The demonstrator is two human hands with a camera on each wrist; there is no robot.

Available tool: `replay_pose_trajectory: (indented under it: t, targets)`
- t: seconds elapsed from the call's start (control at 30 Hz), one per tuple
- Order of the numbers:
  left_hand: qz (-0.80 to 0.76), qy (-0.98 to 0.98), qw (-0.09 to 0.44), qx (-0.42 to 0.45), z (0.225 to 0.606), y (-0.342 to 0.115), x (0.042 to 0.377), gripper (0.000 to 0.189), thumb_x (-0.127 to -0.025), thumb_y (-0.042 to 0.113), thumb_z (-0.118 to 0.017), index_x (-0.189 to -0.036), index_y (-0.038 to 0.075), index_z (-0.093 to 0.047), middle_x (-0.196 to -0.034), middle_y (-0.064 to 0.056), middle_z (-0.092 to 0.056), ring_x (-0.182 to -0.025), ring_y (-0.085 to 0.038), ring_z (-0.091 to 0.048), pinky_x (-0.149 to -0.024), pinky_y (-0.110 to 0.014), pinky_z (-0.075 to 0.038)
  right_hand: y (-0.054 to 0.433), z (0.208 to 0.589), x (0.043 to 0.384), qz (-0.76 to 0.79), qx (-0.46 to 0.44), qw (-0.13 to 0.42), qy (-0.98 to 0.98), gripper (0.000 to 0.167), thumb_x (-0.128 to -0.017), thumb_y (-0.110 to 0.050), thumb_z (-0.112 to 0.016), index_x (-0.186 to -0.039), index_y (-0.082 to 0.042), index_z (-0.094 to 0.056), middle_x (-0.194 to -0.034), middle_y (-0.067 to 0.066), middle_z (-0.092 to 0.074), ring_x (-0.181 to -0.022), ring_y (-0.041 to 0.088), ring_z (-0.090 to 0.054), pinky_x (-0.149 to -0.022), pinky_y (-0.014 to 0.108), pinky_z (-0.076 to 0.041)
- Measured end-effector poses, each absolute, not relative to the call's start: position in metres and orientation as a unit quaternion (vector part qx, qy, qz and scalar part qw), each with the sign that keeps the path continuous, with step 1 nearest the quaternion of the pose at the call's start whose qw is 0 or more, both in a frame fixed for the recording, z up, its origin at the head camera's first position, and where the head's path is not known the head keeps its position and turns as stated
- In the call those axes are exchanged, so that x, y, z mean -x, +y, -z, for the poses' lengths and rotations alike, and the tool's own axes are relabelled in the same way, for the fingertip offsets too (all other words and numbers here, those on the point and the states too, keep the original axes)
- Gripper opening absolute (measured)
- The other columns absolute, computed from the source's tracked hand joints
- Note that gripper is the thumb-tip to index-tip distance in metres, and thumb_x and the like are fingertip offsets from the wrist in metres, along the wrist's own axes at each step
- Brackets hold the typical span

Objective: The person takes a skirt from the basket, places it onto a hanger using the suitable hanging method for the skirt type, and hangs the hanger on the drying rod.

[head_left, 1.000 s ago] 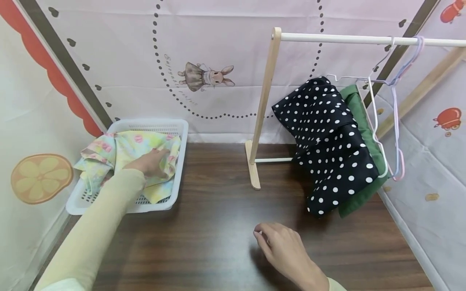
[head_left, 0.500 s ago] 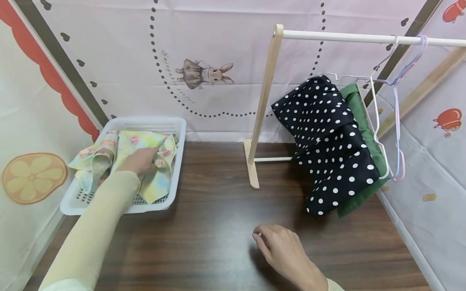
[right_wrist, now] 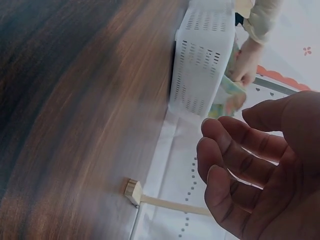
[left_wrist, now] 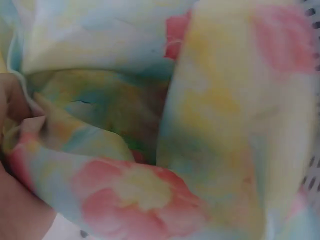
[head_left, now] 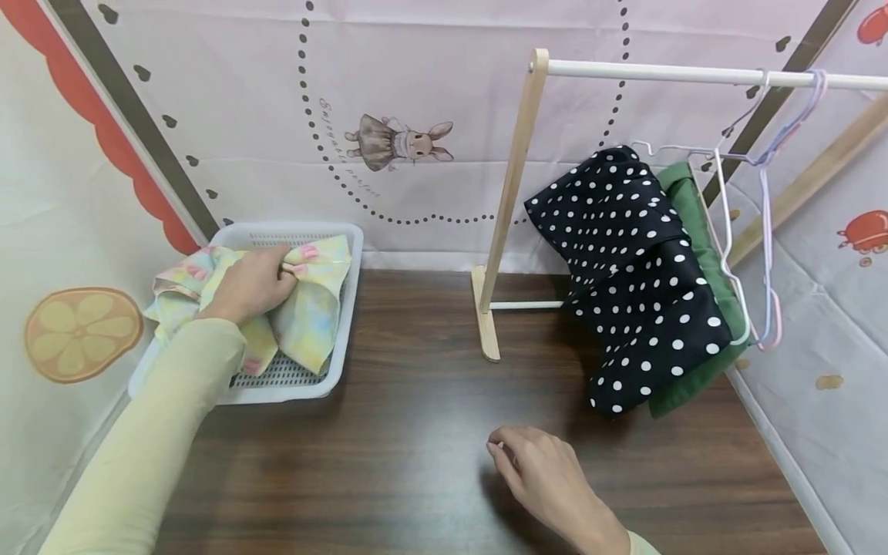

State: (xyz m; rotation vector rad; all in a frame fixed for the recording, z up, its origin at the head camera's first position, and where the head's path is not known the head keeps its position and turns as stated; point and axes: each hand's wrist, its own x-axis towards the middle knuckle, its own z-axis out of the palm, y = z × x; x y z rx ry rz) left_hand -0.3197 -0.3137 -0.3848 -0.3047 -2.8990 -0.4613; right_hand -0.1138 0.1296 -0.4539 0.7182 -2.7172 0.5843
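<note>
Over the basket (head_left: 277,394), now gripping a gathered fold of the cloth (head_left: 312,324) with the left hand (head_left: 250,285), with fingers bent round the fabric. Half a second ago, lower down on a flatter spread of the same cloth. Now bunched and partly raised, with one end drawn up beside the basket's far right corner and with bare mesh showing on the basket floor below. Judging by that, past feeling for a hold and into gathering the cloth up, yet not clear of the basket.

To the right of the basket and nearer the body, unchanged: the right hand (head_left: 555,482), above the table (head_left: 388,439), with fingers loosely curled and nothing held. Well to the right of the basket, likewise unmoved: the rack (head_left: 516,166), with the dotted cloth (head_left: 631,277) and, behind it, the green cloth (head_left: 683,193).

From the left wrist, dim and close: pink flowers (left_wrist: 140,195) on the cloth, a shadowed pocket between its layers, and an edge nipped by fingers; too cropped to tell how much fabric is caught. From the right wrist: an empty palm, hidden from the head camera; also the basket's slotted outer wall, with the left hand and blurred cloth above it. Only from the head: both cloths at the rack.
</note>
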Motion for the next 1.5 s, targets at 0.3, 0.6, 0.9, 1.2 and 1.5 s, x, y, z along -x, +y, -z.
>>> replay_pose_trajectory:
  t: [0.3, 0.6, 0.9, 1.2, 1.5]
  targets:
    - [0.174, -0.957, 0.193, 0.128, 0.348, -0.299, 0.305, 0.005, -0.082, 0.008, -0.051, -0.085, 0.011, -0.049, -0.069, -0.007, -0.047, -0.063, -0.025, -0.044, -0.055, -0.036, -0.034, 0.13, 0.45, 0.11, -0.22, -0.257, 0.154, -0.928, 0.009, -0.087, -0.017, -0.072, -0.082, -0.023, -0.067, -0.071, -0.018, -0.056, -0.06, -0.003, -0.048, -0.05, 0.022, -0.044]
    - [0.186, -0.929, 0.283, 0.149, 0.307, -0.28, 0.281, 0.009, -0.078, 0.002, -0.05, -0.084, 0.008, -0.053, -0.066, -0.009, -0.05, -0.06, -0.025, -0.045, -0.052, -0.035, -0.034, 0.135, 0.444, 0.113, -0.213, -0.237, 0.144, -0.937, 0.009, -0.089, -0.02, -0.07, -0.083, -0.026, -0.068, -0.068, -0.021, -0.051, -0.057, -0.004, -0.043, -0.048, 0.02, -0.04]
    - [0.187, -0.91, 0.331, 0.166, 0.274, -0.259, 0.264, 0.011, -0.074, 0.001, -0.049, -0.081, 0.007, -0.055, -0.062, -0.009, -0.049, -0.058, -0.026, -0.042, -0.053, -0.035, -0.031, 0.135, 0.441, 0.113, -0.215, -0.246, 0.156, -0.932, 0.009, -0.089, -0.02, -0.071, -0.083, -0.027, -0.067, -0.068, -0.022, -0.049, -0.058, -0.005, -0.045, -0.048, 0.02, -0.041]
    - [0.21, -0.871, 0.388, 0.217, 0.244, -0.237, 0.238, 0.012, -0.073, -0.001, -0.046, -0.078, 0.004, -0.057, -0.059, -0.007, -0.046, -0.054, -0.019, -0.036, -0.048, -0.026, -0.026, 0.135, 0.434, 0.111, -0.219, -0.238, 0.149, -0.934, 0.01, -0.089, -0.021, -0.07, -0.084, -0.028, -0.066, -0.069, -0.024, -0.048, -0.061, -0.006, -0.045, -0.05, 0.02, -0.042]
    - [0.282, -0.821, 0.419, 0.265, 0.218, -0.214, 0.215, 0.026, -0.071, -0.003, -0.043, -0.083, 0.0, -0.066, -0.07, -0.005, -0.059, -0.058, -0.014, -0.037, -0.051, -0.024, -0.025, 0.135, 0.427, 0.107, -0.233, -0.231, 0.139, -0.934, 0.007, -0.089, -0.02, -0.07, -0.086, -0.027, -0.069, -0.071, -0.024, -0.051, -0.061, -0.006, -0.046, -0.05, 0.019, -0.042]
